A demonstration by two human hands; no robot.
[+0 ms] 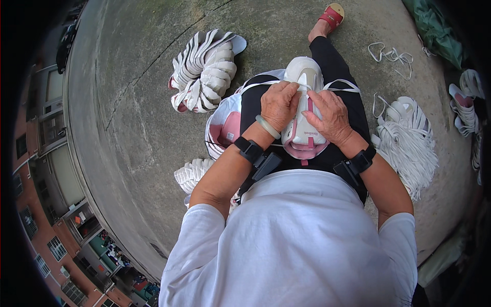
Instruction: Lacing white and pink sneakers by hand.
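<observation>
A white and grey shoe upper (304, 71) with pink trim lies across my lap, its toe pointing away from me. A white shoelace (254, 86) runs across its front, with lengths trailing to both sides. My left hand (279, 105) is closed, thumb and fingers pinching the lace at the upper's left eyelet edge. Opposite it, my right hand (331, 115) bends its fingers over the right eyelet edge, the index fingertip at the lace and the thumb on the tongue. My palms hide part of the lacing.
On the concrete ground, a curved stack of shoe uppers (204, 70) stands ahead to the left. More uppers (193, 174) lie beside my left arm, and pink-lined ones (225, 130) by my left leg. A bundle of white laces (409, 146) hangs at the right; loose laces (393, 55) lie beyond.
</observation>
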